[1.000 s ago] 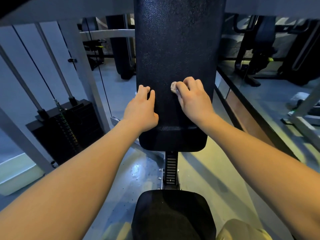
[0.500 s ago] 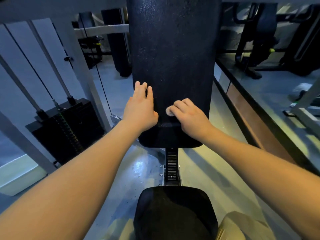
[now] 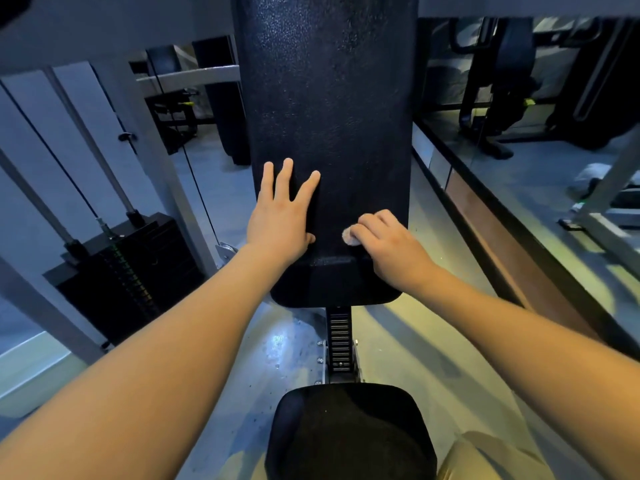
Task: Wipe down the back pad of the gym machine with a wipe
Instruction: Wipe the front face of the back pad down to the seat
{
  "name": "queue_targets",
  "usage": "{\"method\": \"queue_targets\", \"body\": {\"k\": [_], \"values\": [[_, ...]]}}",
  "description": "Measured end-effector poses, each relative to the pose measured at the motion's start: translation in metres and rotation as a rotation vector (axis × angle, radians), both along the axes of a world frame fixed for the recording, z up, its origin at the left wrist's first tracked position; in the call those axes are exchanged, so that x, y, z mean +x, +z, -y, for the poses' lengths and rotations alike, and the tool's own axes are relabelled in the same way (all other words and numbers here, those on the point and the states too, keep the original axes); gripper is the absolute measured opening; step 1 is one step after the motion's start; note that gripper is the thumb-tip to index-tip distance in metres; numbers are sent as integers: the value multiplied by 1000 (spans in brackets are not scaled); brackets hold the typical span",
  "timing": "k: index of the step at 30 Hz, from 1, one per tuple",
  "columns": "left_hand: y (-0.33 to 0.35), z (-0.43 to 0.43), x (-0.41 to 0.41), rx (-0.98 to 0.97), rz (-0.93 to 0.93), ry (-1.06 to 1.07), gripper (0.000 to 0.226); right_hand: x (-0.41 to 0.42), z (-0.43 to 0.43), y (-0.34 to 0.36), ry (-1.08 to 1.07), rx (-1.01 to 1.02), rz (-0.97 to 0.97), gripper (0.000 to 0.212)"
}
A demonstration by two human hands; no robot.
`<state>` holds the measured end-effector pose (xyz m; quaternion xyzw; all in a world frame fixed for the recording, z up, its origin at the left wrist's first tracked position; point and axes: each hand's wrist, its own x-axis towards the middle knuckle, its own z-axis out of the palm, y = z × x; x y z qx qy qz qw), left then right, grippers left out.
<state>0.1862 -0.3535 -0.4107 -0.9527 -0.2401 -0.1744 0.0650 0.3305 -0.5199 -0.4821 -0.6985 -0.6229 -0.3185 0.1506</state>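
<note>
The tall black back pad (image 3: 329,98) of the machine stands upright straight ahead. My right hand (image 3: 388,247) is closed around a small crumpled white wipe (image 3: 350,236) and presses it against the pad's lower right part. Only a little of the wipe pokes out past my fingers. My left hand (image 3: 282,213) lies flat on the pad's lower left side, fingers spread, holding nothing.
The black seat pad (image 3: 349,431) sits below, joined by a notched adjustment post (image 3: 340,337). A black weight stack (image 3: 128,271) with cables stands at left inside the grey frame. A low ledge and other gym machines (image 3: 519,81) are at right.
My right hand slid the wipe down the pad from the middle to the lower part. My left hand's fingers have spread and reached a little higher on the pad.
</note>
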Motion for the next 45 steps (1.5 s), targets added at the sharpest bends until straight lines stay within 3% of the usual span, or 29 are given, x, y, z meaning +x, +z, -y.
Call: {"method": "queue_targets", "body": {"k": [2, 6, 10, 13, 16, 21, 24, 27, 32, 34, 37, 40, 42, 45], "values": [[-2, 1, 3, -11, 15, 7, 111, 16, -3, 27, -33, 56, 16, 29], [-7, 2, 8, -32, 57, 18, 108, 47, -15, 88, -242, 353, -99, 26], [-10, 3, 9, -50, 66, 13, 107, 33, -12, 48, -181, 325, -79, 30], [-11, 4, 11, -68, 76, 19, 107, 15, 10, -5, -78, 155, -45, 29], [-11, 8, 14, -89, 74, 34, 108, 17, 23, -2, -19, -7, 37, 27], [-13, 10, 13, -93, 91, 32, 108, 56, 8, 80, -262, 338, -77, 26], [-16, 11, 12, -94, 110, 16, 108, 49, 5, 63, -273, 369, -109, 25], [-21, 14, 13, -115, 135, 26, 110, 24, 14, 8, -216, 318, -185, 28], [-25, 17, 13, -140, 154, 31, 110, -18, 53, -90, -62, -40, -262, 45], [-24, 16, 11, -135, 149, 36, 109, -25, 62, -93, -57, -126, -250, 47], [-25, 16, 10, -131, 152, 24, 107, -8, 52, -48, -142, -1, -301, 23], [-27, 15, 9, -119, 147, 15, 105, 14, 34, 1, -205, 233, -249, 24], [-30, 14, 8, -100, 150, 6, 103, 17, 24, -2, -220, 321, -257, 24], [-32, 11, 6, -92, 151, -11, 101, -6, 25, -40, -181, 282, -297, 35]]}}
